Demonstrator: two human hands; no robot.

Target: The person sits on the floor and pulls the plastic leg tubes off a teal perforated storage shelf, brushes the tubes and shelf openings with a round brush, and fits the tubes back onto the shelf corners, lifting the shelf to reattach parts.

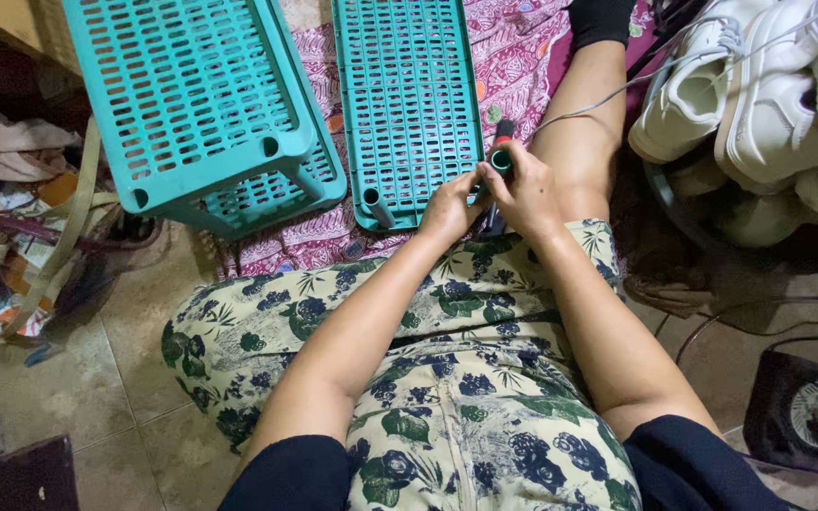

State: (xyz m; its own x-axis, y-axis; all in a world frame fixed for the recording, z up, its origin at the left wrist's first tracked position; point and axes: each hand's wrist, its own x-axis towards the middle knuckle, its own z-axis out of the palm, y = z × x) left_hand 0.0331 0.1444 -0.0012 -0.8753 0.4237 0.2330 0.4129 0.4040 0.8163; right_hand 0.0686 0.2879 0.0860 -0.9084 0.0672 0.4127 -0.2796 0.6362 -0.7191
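**Both hands at the shelf panel's corner socket**

One flat teal shelf panel [407, 104] lies on patterned cloth [523, 57], long axis running away from the person. Left hand [449, 206] pinches its near edge; right hand [525, 189] closes fingers around the corner socket [501, 161]. A second, assembled teal rack [201, 104] sits left

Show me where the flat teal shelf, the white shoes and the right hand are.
flat teal shelf [407, 104], head view, middle of its slotted panel.
white shoes [759, 104], head view, side of one shoe.
right hand [525, 189], head view, back of the hand.
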